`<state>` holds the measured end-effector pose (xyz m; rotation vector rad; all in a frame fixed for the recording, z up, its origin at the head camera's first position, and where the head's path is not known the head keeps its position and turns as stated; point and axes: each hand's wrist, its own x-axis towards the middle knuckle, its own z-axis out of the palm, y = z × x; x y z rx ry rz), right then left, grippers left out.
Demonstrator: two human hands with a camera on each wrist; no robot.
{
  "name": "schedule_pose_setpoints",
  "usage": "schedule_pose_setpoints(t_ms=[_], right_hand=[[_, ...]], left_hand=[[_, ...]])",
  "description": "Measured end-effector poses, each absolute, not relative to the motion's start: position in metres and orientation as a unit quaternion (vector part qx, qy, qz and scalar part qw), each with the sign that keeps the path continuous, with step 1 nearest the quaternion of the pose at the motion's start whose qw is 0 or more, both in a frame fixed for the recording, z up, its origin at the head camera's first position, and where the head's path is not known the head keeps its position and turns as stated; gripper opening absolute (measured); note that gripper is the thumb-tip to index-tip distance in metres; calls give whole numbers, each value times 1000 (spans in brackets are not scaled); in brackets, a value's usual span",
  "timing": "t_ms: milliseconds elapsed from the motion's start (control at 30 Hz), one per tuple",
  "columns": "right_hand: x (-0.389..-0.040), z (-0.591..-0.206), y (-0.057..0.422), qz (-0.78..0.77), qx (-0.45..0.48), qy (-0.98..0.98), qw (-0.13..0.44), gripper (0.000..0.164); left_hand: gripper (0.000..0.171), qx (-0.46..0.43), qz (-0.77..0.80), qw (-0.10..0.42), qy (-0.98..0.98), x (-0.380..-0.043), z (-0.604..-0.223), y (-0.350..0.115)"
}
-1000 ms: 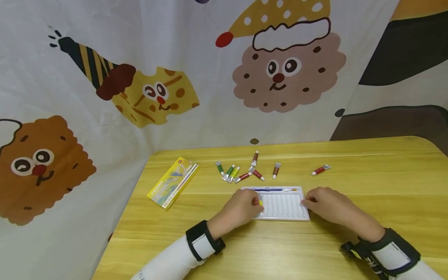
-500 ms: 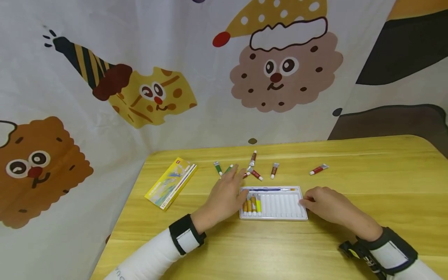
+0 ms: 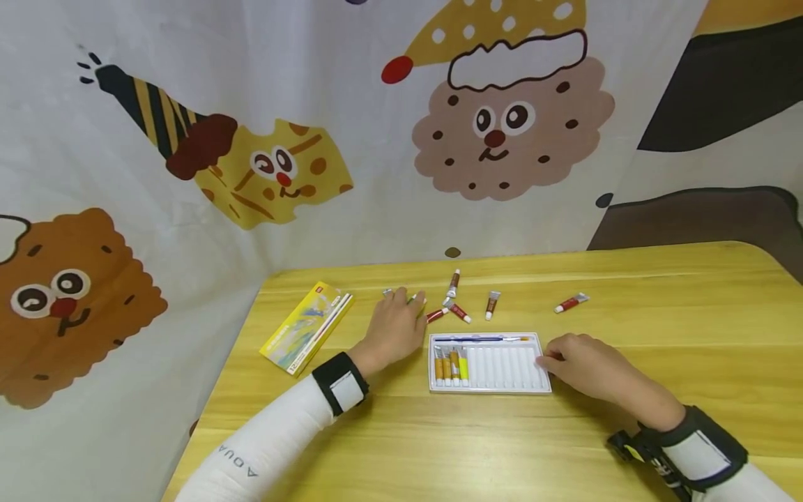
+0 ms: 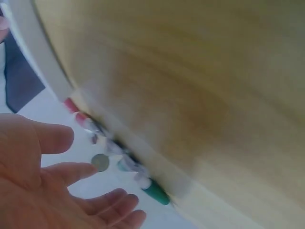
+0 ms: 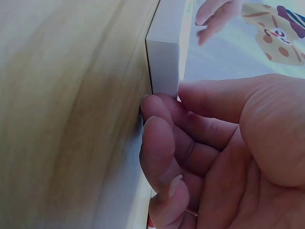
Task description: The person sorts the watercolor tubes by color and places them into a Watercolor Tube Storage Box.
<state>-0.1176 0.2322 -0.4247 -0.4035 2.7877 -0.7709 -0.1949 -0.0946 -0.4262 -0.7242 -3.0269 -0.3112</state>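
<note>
My left hand (image 3: 394, 328) hovers over the green paint tubes at the back of the table, mostly hiding them. In the left wrist view its fingers are spread apart and hold nothing, with a green tube (image 4: 156, 192) beyond the fingertips. My right hand (image 3: 586, 362) pinches the right end of a white plastic tray (image 3: 508, 368) between thumb and forefinger. Several ochre and yellow paint tubes (image 3: 463, 369) lie side by side in the tray's left slots. A blue-handled paintbrush (image 3: 477, 339) rests in the tray's upper groove.
Red tubes (image 3: 457, 310) and brown tubes (image 3: 492, 305) lie behind the tray. Farther right is a single red tube (image 3: 571, 303). A yellow cardboard box (image 3: 307, 328) lies at the left. Behind the table (image 3: 502, 446) hangs a printed cloth (image 3: 376, 209).
My left hand has let go of the yellow tube in the tray and moved left and back to the green tubes. My right hand stays at the tray's right end.
</note>
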Motion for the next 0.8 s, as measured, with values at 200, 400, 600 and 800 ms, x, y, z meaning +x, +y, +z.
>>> schedule_pose_setpoints(t_ms=[200, 400, 600, 800], right_hand=[[-117, -427, 232, -261, -135, 949, 116, 33], [-118, -426, 232, -259, -136, 950, 114, 33], [-118, -424, 233, -257, -143, 950, 106, 33], [-118, -425, 232, -257, -138, 950, 112, 32]], left_hand=[[18, -241, -76, 42, -967, -204, -430, -91], [7, -244, -69, 35, -967, -209, -428, -90], [21, -251, -92, 9, -964, -212, -425, -92], [20, -240, -121, -35, -963, -213, -423, -97]])
